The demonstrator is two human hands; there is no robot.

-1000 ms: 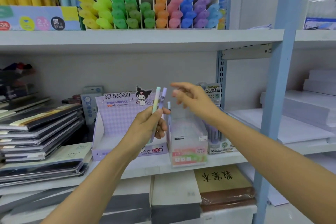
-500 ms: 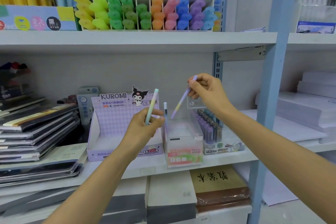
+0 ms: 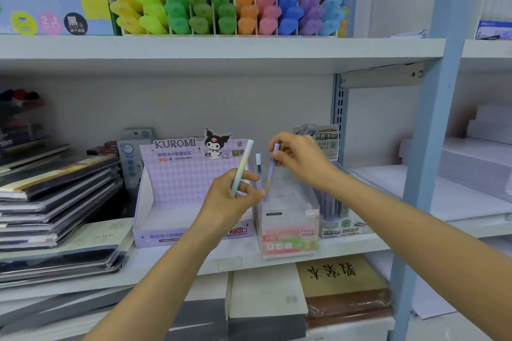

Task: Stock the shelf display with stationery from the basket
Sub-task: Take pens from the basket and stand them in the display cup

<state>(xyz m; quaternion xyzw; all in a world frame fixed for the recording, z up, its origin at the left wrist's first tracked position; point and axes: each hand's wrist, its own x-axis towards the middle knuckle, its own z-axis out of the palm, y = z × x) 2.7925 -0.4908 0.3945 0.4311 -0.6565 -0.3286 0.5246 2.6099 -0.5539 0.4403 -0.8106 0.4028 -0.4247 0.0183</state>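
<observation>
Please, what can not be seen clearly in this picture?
The basket: outside the head view.
Lower end of the purple pen: head view, blurred behind the wall of the clear box.
Lower end of the green pen: head view, inside the left hand.
Small print on the clear box: head view, blurred.

The see-through box (image 3: 288, 219) looks like shiny plastic. The purple box (image 3: 188, 185) is matt card. The shelf (image 3: 221, 50) is smooth.
</observation>
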